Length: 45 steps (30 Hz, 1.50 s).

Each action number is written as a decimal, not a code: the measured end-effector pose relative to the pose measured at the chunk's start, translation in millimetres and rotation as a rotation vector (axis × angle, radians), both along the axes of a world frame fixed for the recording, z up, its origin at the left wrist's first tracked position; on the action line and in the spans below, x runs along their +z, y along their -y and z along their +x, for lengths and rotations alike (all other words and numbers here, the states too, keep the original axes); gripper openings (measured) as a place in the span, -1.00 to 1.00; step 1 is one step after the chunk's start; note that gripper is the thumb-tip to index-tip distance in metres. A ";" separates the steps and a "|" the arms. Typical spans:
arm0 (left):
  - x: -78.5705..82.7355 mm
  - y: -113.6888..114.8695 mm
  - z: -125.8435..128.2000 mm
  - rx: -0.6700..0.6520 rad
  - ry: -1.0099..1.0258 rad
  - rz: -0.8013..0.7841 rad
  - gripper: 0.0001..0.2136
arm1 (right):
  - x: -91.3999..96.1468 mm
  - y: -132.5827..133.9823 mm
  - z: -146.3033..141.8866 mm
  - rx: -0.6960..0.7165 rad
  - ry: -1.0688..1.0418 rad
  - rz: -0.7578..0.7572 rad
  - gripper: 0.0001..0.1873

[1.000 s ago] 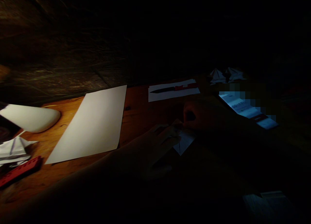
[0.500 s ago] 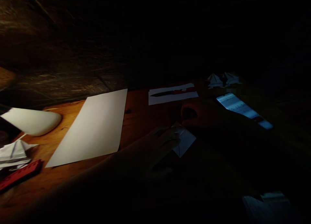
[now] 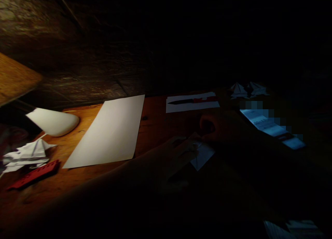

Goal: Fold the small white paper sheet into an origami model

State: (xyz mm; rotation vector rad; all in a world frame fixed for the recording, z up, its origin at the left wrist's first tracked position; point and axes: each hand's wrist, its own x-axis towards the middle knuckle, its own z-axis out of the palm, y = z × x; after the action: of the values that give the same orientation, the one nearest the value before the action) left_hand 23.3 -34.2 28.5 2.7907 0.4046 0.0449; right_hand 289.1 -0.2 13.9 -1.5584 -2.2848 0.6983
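In dim light, a small folded piece of white paper lies on the wooden table in front of me. My left hand rests over its left side, fingers stretched out and apart. At the paper's upper edge is my right hand, its fingers curled closed with a gap inside the curl. Darkness hides whether those fingertips pinch the paper or something else. Beyond the hands, a knife with a dark blade and red handle lies on a small stack of white paper.
A large white sheet lies left of the hands. Further left are a lit lamp's white base, folded paper figures and a red notched object. Rightward lie a glowing phone and two paper figures. A wall stands behind.
The view has swung left, so everything sits further right and more of the lamp shows. Both hands stay at the folded paper with little visible change.
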 end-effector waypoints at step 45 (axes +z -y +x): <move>-10.3 -12.3 -1.4 -0.119 0.118 0.159 -0.41 | -4.3 5.4 -20.9 -0.151 -0.009 0.088 -0.78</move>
State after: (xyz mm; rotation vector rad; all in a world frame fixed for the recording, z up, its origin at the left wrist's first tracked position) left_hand 21.9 -21.8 18.2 2.9436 0.2136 0.2223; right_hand 268.2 -5.6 9.6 -1.6613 -2.1342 0.5568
